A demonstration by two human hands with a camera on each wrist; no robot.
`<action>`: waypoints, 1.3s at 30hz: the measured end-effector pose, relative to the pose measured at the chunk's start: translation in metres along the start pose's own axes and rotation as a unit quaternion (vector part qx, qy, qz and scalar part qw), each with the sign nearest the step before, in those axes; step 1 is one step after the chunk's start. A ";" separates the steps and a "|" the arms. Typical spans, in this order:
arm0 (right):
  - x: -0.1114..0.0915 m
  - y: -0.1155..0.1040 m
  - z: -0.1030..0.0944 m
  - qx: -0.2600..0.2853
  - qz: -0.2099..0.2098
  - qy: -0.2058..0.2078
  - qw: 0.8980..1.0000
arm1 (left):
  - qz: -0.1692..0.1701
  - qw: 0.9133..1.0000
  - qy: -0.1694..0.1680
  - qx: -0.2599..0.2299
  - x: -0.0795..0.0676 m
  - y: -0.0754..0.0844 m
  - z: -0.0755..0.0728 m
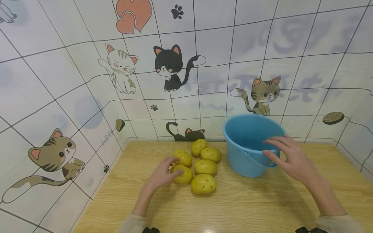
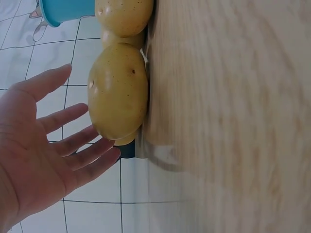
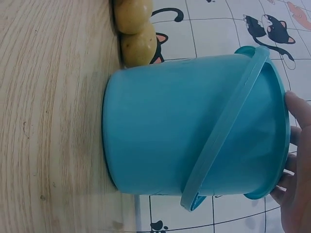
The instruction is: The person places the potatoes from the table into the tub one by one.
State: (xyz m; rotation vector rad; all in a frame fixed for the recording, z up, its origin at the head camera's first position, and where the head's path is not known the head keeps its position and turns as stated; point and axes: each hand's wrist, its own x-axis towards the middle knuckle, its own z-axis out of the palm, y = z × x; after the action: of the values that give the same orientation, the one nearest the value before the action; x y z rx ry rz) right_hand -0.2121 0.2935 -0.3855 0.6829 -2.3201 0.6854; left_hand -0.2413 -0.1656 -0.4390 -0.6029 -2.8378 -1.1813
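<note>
Left of a round blue plastic bucket (image 1: 243, 161), six yellow oval potatoes (image 1: 203, 184) are lying on the wooden desk (image 1: 233, 207). The left hand (image 1: 163, 173) is holding its fingers wide by the leftmost two; the right hand (image 1: 295, 160), fingers parted, is extending over the bucket's right rim.

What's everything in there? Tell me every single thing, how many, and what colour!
Table: one, light wood, low in view
Bucket: one, blue, upright on the table
Bucket handle: one, blue, lowered against the bucket
Potatoes: six, yellow, grouped left of the bucket
Patterned wall: white, dark lines, behind and beside the table
Cartoon cats: five and part of another; brown, white, black; on the wall
Hearts: two, coral, high on the wall
Paw prints: at least three, dark, on the wall
Striped ovals: two, brown, on the wall
Sleeves: two, beige, bottom edge
Left grip: one, bare, by the left-hand potatoes
Right grip: one, bare, at the bucket's rim
</note>
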 end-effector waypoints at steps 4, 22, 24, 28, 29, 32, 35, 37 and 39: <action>-0.001 0.001 0.001 0.008 -0.008 0.009 1.000 | 0.005 1.000 -0.010 0.001 0.000 -0.002 0.002; -0.005 0.006 0.007 0.040 -0.009 0.031 0.999 | 0.003 0.999 -0.044 0.003 0.004 -0.007 0.007; -0.006 0.007 0.009 0.045 -0.011 0.038 0.998 | 0.002 0.999 -0.046 0.005 0.004 -0.008 0.008; -0.007 0.011 0.013 0.057 -0.015 0.052 0.997 | -0.006 0.999 -0.048 0.001 0.004 -0.009 0.008; -0.008 0.011 0.013 0.061 -0.016 0.056 0.996 | -0.008 0.999 -0.047 0.001 0.004 -0.009 0.008; -0.008 0.012 0.015 0.070 -0.016 0.063 0.995 | -0.023 0.999 -0.041 -0.001 0.005 -0.008 0.008; -0.009 0.012 0.017 0.074 -0.016 0.070 0.995 | -0.038 0.999 -0.034 -0.002 0.005 -0.007 0.009; -0.009 0.013 0.018 0.074 -0.016 0.072 0.995 | -0.043 0.999 -0.028 -0.001 0.004 -0.007 0.009; -0.009 0.012 0.018 0.075 -0.017 0.075 0.994 | -0.040 0.999 -0.023 0.001 0.004 -0.007 0.009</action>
State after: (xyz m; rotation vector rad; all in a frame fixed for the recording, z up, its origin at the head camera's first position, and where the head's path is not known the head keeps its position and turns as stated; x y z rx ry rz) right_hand -0.2212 0.2940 -0.4075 0.7117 -2.1300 0.8711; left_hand -0.2466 -0.1622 -0.4496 -0.5272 -2.9269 -1.1924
